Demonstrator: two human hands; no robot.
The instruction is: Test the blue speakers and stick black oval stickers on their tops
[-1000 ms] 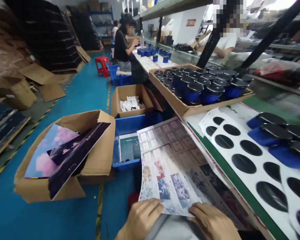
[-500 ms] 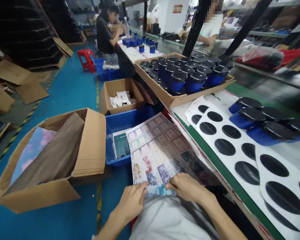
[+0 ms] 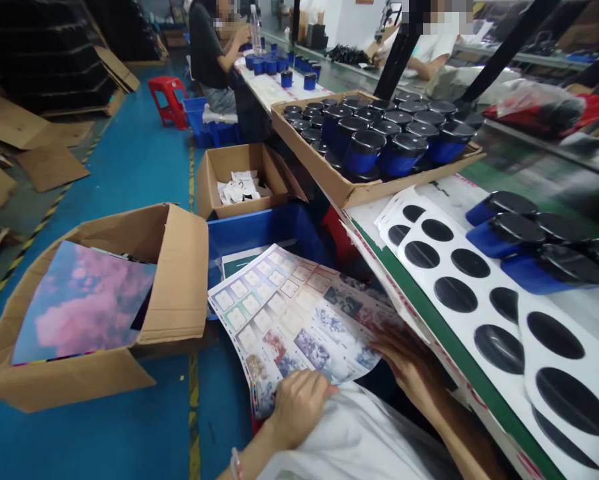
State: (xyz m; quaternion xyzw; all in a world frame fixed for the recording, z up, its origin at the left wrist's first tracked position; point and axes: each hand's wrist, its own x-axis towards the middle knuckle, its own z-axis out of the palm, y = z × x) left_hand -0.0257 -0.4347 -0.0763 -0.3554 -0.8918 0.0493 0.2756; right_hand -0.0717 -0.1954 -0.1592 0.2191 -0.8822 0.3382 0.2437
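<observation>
A large printed sheet (image 3: 289, 300) with rows of small framed pictures lies across my lap, its far part over a blue bin (image 3: 299, 227). My left hand (image 3: 302, 408) is closed on the sheet's near edge, fingers curled over it. At the right edge of the sheet, close under the table's side, is my right hand (image 3: 404, 363); its fingers are stretched out and partly in shadow. Whether its fingertips touch the paper is hard to see. A pink-and-blue cloud-patterned sheet (image 3: 89, 300) rests in the open carton (image 3: 179, 273) on the left.
On the table (image 3: 429, 313) to my right lie sheets of round black stickers (image 3: 454, 293) and several blue jars with black lids (image 3: 516, 230). A cardboard tray (image 3: 324, 177) holds more jars. Behind the bin stands a box (image 3: 209, 187) of white packets. Two people sit farther back.
My right hand has left the sheet's near edge for its right side. The sheet has swung left. The dark brown sheet in the carton no longer shows; the cloud-patterned one lies exposed.
</observation>
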